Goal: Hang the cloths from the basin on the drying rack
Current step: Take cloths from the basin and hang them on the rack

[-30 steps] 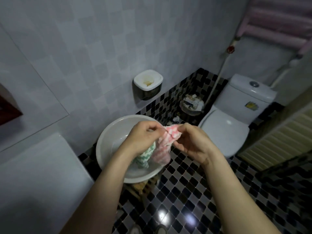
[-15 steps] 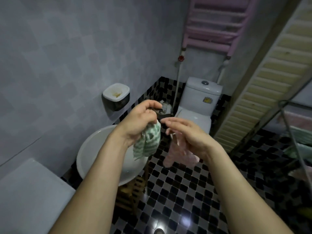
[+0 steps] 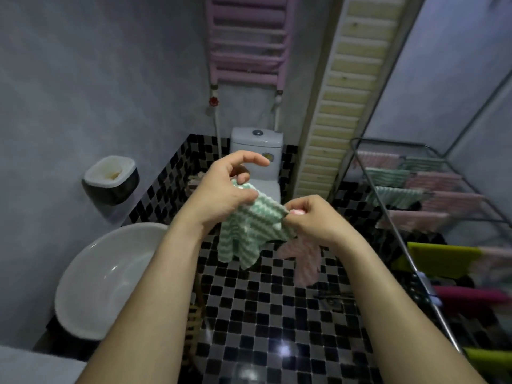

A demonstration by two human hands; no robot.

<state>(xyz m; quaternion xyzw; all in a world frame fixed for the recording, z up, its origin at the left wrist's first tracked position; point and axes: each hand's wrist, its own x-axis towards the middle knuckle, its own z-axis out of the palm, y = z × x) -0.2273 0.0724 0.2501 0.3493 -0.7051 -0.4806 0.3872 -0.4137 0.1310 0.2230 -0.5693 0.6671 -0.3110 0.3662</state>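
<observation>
- A dark wall bin with a white rim hangs on the grey tiled wall at the far left.
- Below it, a white basin sits low against the same wall, over the black-and-white checkered floor.
- The left hand is raised in the middle of the view. Its thumb and lower fingers pinch one upper corner of the green cloth, and its forefinger sticks out loosely above.
- The green cloth, striped with white, is stretched between the two hands. Its lower edge hangs free above the floor, to the right of the basin and clear of it.
- Behind the hands stands a white toilet, with a pink radiator on the wall above it.
- The right hand is curled, and its fingertips pinch the other upper corner of the green cloth. It also grips the pink cloth, which dangles beneath it.
- A pale slatted door runs up just right of the toilet.
- The drying rack, a metal frame, fills the right side, well apart from the hands.
- Green-striped and pink cloths are draped over its far rails, with yellow-green and magenta items on the nearer ones.
</observation>
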